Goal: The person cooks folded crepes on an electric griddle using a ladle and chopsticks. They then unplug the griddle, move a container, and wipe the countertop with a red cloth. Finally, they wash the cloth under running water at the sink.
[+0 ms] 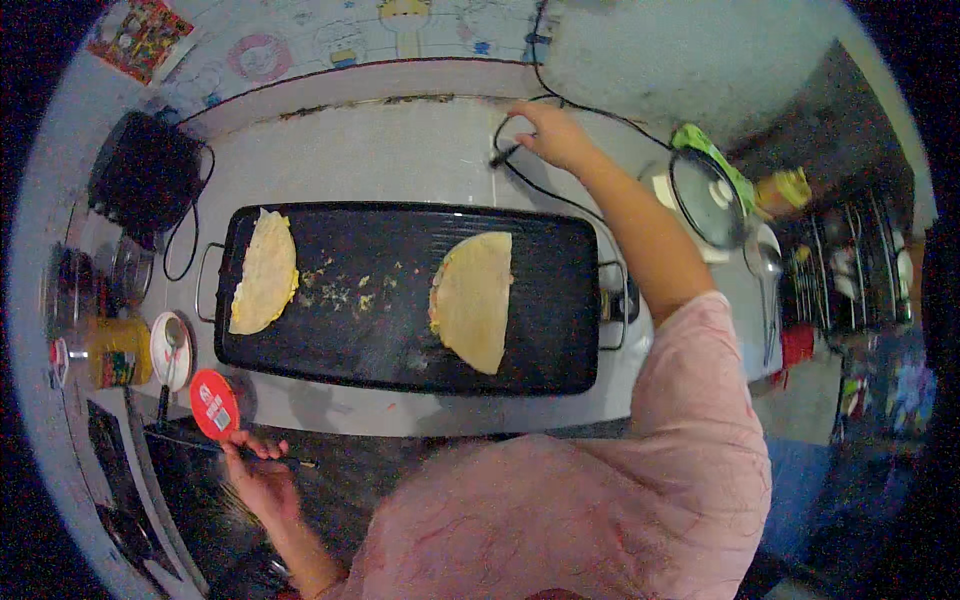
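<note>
My right hand [551,136] reaches over the counter behind a black electric griddle [555,300], at a looped black power cord [525,180]. Its thumb and index finger are apart; whether other fingers grip the cord is hidden. Two folded, filled flatbreads lie on the griddle: a left one [264,274] and a larger right one [476,300], with yellow filling at their edges. At the lower left, the fingers of my left hand [262,469] meet the near edge of a red round lid-like disc [214,405] bearing writing. I cannot tell whether they hold it.
Food crumbs [345,292] dot the griddle. Left stand a black appliance [146,176], a jar of yellow liquid [120,352] and a white dish [171,352] with a spoon. A glass-lidded pot [705,199] and a metal ladle [769,277] are right. Wire handles [206,281] stick out from the griddle.
</note>
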